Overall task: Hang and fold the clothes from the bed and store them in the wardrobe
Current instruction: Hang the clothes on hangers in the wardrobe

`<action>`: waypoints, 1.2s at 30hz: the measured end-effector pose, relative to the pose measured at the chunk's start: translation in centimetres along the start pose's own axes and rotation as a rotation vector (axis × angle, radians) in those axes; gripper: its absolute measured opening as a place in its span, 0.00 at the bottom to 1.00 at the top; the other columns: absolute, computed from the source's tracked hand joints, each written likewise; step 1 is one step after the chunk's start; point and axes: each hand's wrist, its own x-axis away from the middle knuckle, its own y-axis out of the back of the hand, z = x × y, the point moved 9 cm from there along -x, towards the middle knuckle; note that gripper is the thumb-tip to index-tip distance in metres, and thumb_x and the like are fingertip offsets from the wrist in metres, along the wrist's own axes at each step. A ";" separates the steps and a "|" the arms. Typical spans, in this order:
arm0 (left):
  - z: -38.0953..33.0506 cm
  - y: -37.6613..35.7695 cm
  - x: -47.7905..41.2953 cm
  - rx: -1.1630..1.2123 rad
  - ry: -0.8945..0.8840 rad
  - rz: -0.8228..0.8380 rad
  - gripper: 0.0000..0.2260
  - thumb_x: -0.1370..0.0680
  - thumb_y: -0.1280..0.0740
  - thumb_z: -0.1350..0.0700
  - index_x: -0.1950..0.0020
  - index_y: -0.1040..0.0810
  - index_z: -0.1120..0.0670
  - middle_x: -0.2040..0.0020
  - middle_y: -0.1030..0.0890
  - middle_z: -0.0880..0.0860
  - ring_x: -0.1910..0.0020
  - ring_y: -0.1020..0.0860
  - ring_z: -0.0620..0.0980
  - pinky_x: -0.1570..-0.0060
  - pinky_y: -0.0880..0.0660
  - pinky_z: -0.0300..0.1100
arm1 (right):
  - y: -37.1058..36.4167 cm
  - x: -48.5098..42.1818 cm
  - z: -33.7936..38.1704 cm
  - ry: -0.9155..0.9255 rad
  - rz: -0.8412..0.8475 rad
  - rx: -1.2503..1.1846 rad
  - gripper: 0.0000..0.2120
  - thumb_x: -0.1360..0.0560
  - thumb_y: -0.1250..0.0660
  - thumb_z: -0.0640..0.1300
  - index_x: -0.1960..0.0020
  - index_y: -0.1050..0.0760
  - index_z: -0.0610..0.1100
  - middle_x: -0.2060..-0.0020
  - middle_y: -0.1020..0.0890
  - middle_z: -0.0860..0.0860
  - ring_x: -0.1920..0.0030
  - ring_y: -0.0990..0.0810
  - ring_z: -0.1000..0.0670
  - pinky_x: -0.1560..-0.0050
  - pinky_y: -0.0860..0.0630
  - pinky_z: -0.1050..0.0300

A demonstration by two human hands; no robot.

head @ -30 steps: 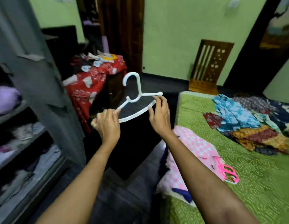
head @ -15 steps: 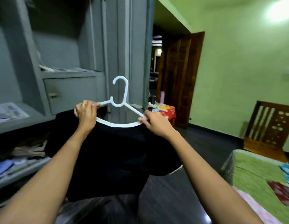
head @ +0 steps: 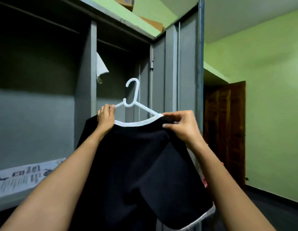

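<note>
Grip at both ends: our left hand (head: 105, 118) and right hand (head: 180, 125) each pinch one shoulder tip of the white hanger (head: 128, 105), fingers curled over plastic and cloth.
We hold the black garment (head: 136, 164) draped on it, raised before the open wardrobe (head: 85, 72), hook upward and free. We judge this stops the cloth sliding while the hook is aimed at the rail (head: 114, 45) above.
</note>
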 end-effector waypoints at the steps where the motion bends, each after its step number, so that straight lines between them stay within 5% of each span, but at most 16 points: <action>1: 0.0 -0.4 -1.4 0.027 0.007 0.010 0.13 0.17 0.47 0.53 0.46 0.28 0.60 0.47 0.27 0.60 0.40 0.32 0.58 0.43 0.38 0.44 | 0.2 -1.7 0.3 -0.004 -0.031 0.003 0.16 0.35 0.28 0.29 0.49 0.17 0.39 0.56 0.15 0.46 0.57 0.18 0.55 0.48 0.21 0.58; 8: 1.6 -1.5 -12.2 0.205 0.065 -0.041 0.18 0.18 0.48 0.48 0.32 0.33 0.54 0.33 0.29 0.55 0.35 0.31 0.54 0.37 0.37 0.45 | -1.4 -13.9 1.6 0.040 -0.201 0.178 0.12 0.33 0.31 0.30 0.52 0.17 0.39 0.58 0.17 0.45 0.59 0.22 0.54 0.73 0.32 0.71; 17: 5.1 1.5 -24.2 0.196 -0.006 -0.245 0.20 0.19 0.45 0.49 0.28 0.36 0.55 0.30 0.32 0.57 0.33 0.32 0.56 0.35 0.36 0.47 | -12.0 -29.2 -2.1 0.106 -0.349 0.115 0.17 0.32 0.37 0.29 0.48 0.18 0.40 0.50 0.19 0.42 0.48 0.22 0.47 0.56 0.30 0.63; 25: 8.0 4.0 -33.4 0.132 -0.113 -0.254 0.22 0.18 0.47 0.48 0.25 0.41 0.53 0.27 0.36 0.54 0.28 0.38 0.54 0.31 0.42 0.46 | -21.3 -40.2 -3.0 0.192 -0.424 -0.049 0.19 0.31 0.38 0.30 0.44 0.19 0.42 0.47 0.19 0.41 0.44 0.22 0.41 0.42 0.26 0.54; 31: 9.6 2.8 -39.4 0.207 -0.150 -0.208 0.31 0.26 0.47 0.37 0.30 0.34 0.55 0.31 0.30 0.58 0.31 0.34 0.61 0.31 0.39 0.58 | -27.2 -47.6 -2.9 0.233 -0.432 -0.100 0.17 0.29 0.38 0.31 0.43 0.20 0.41 0.45 0.20 0.41 0.43 0.22 0.41 0.45 0.26 0.54; 36: 9.7 2.4 -41.0 0.219 -0.259 -0.257 0.23 0.20 0.50 0.41 0.31 0.33 0.53 0.35 0.27 0.57 0.36 0.29 0.56 0.33 0.34 0.55 | -31.4 -53.1 -2.6 0.256 -0.424 -0.136 0.15 0.28 0.37 0.31 0.45 0.20 0.39 0.45 0.21 0.40 0.44 0.22 0.41 0.47 0.25 0.54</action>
